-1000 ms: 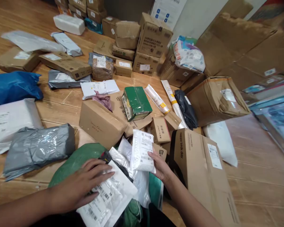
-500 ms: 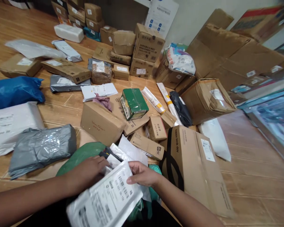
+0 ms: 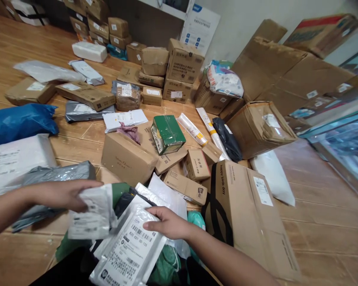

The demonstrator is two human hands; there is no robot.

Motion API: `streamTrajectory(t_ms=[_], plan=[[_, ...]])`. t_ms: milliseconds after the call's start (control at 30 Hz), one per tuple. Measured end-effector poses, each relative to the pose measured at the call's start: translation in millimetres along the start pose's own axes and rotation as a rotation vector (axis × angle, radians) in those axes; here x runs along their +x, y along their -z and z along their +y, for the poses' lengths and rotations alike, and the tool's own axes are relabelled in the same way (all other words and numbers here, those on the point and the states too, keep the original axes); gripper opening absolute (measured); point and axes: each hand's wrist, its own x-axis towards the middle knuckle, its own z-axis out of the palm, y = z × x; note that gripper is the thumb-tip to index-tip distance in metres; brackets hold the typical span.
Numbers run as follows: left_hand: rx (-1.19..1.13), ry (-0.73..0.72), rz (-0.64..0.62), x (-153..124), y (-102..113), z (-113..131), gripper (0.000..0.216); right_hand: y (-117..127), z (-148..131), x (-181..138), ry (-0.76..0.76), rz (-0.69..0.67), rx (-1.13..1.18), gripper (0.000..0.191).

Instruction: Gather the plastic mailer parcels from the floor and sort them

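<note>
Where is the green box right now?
In the head view, the green box sits near the middle of the floor, lying on a flat brown carton, with a white tube-shaped parcel just to its right.

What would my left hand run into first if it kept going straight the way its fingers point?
Probably the small brown carton: your left hand, holding a white mailer, points rightward across the pile. Depth is unclear.

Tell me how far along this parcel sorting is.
Done: many boxes and bags already lie spread over the wooden floor, like the green box. In hand: the left hand grips a small white parcel; the right hand rests on a grey labelled mailer. Left: more packets sit in the green sack beneath.
</note>
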Motion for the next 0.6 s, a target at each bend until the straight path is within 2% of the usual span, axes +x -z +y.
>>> streamTrajectory(t_ms=[33, 100, 167, 200, 233, 267, 333, 367, 400, 433, 467, 500, 533, 600], plan=[[-0.027, 0.02, 0.011, -4, 9, 4, 0.055, -2, -2, 3, 0.034, 0.029, -0.07, 0.037], [-0.043, 0.029, -0.097, -7, 7, 15, 0.054, -6, -4, 13, 0.091, 0.138, -0.171, 0.036], [-0.027, -0.011, -0.288, 0, -17, 22, 0.045, -10, -4, 25, 0.12, 0.296, -0.235, 0.037], [-0.026, -0.065, -0.343, 6, -34, 20, 0.044, -11, -4, 31, 0.131, 0.36, -0.256, 0.037], [-0.01, -0.093, -0.31, 13, -52, 15, 0.041, -12, -3, 36, 0.143, 0.407, -0.266, 0.038], [0.041, -0.091, -0.223, 21, -69, 6, 0.039, -11, -2, 38, 0.158, 0.437, -0.261, 0.038], [0.078, -0.092, -0.005, 35, -95, -23, 0.05, -10, 2, 35, 0.222, 0.458, -0.228, 0.038], [0.133, -0.142, 0.156, 40, -103, -39, 0.054, -9, 7, 29, 0.268, 0.49, -0.231, 0.041], [0.177, -0.169, 0.319, 43, -109, -54, 0.065, -8, 14, 21, 0.311, 0.553, -0.248, 0.046], [0.172, -0.156, 0.43, 46, -113, -68, 0.079, -9, 23, 11, 0.334, 0.639, -0.26, 0.05], [0.118, -0.121, 0.471, 48, -116, -78, 0.092, -11, 35, 1, 0.323, 0.727, -0.247, 0.056], [0.012, -0.067, 0.449, 49, -117, -84, 0.101, -13, 49, -6, 0.287, 0.804, -0.189, 0.068], [-0.119, -0.011, 0.372, 50, -118, -86, 0.104, -17, 65, -11, 0.235, 0.844, -0.078, 0.086], [-0.32, 0.052, 0.12, 51, -118, -80, 0.095, -25, 96, -11, 0.206, 0.787, 0.202, 0.107]])
